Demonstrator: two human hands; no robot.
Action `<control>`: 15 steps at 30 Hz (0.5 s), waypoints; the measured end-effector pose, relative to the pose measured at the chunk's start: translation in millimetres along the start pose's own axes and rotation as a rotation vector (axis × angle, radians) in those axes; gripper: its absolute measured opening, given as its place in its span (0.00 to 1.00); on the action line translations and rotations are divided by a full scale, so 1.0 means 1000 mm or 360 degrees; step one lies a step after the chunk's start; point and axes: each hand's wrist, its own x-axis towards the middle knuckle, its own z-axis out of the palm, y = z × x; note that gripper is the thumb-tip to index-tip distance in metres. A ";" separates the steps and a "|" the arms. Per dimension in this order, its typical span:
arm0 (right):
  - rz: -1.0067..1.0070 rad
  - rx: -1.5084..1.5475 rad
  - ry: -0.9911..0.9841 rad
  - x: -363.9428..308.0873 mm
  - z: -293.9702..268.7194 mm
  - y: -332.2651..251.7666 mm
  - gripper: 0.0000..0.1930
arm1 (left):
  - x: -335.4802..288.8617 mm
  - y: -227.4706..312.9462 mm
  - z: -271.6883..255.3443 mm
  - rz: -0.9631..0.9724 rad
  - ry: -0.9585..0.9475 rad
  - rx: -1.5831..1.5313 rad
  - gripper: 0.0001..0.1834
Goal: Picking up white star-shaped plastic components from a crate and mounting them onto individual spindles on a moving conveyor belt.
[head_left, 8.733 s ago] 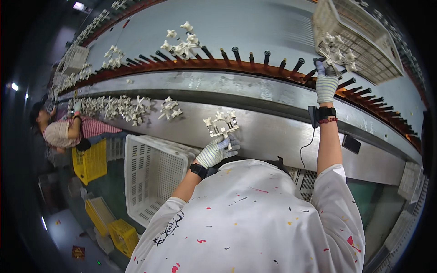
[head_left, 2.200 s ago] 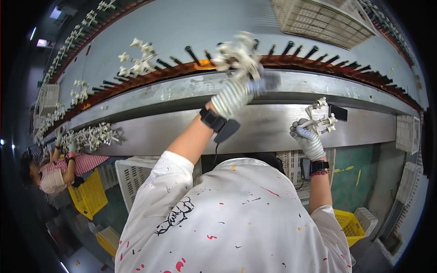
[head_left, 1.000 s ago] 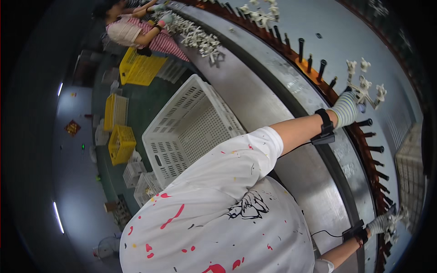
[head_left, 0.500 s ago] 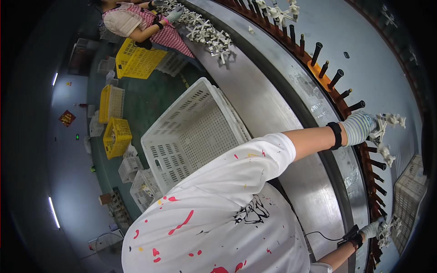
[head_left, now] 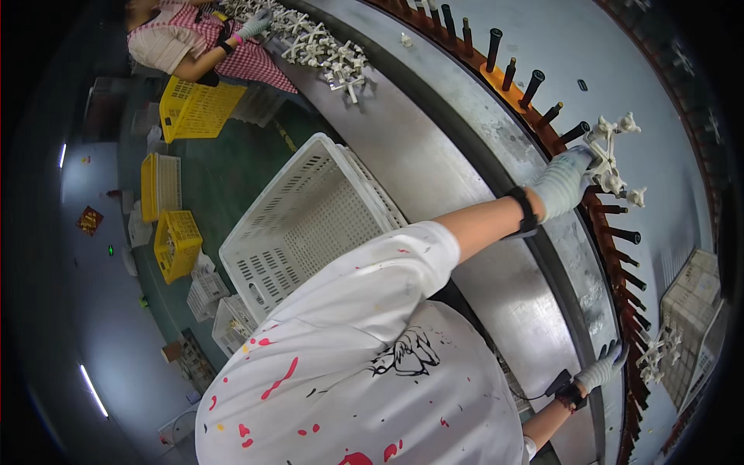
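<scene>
My left hand point(head_left: 564, 182), in a striped work glove, reaches across to the row of dark pegs. Its fingers are closed at the near side of a white branched part point(head_left: 608, 159) with knobbed ends; the glove hides the exact grip. Lower down, my right hand point(head_left: 601, 370), also gloved, is held over the metal edge beside the pegs with its fingers stretched out, holding nothing. Just beyond its fingertips, apart from them, another white branched part point(head_left: 659, 356) sits at the pegs.
Dark upright pegs point(head_left: 535, 89) line a curved brown rail. A steel worktop point(head_left: 434, 163) runs alongside, with a heap of white parts point(head_left: 329, 54) at its far end near a gloved co-worker. A white crate point(head_left: 310, 225) stands left of me; yellow crates point(head_left: 177, 244) stand farther off.
The pegs have shifted up the picture, with my left hand and its white part moving up and left. My right hand has let go of the lower part and drawn back.
</scene>
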 end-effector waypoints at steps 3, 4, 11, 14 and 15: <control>0.0115 0.0016 -0.0155 -0.018 0.012 -0.002 0.22 | -0.042 -0.028 -0.056 -0.0125 -0.0187 0.0079 0.10; 0.0041 -0.0006 -0.0195 -0.025 0.019 -0.002 0.21 | -0.059 -0.049 -0.085 -0.0038 -0.0364 0.0192 0.10; 0.0257 -0.0280 -0.1175 -0.108 0.120 0.008 0.13 | -0.078 -0.284 -0.302 -0.1539 0.0468 0.1227 0.26; 0.0328 -0.0374 -0.1487 -0.142 0.188 0.004 0.11 | -0.066 -0.364 -0.337 -0.1954 0.0463 0.1000 0.34; 0.0296 -0.0342 -0.1602 -0.152 0.217 0.003 0.11 | -0.061 -0.381 -0.342 -0.1983 0.0295 0.1100 0.33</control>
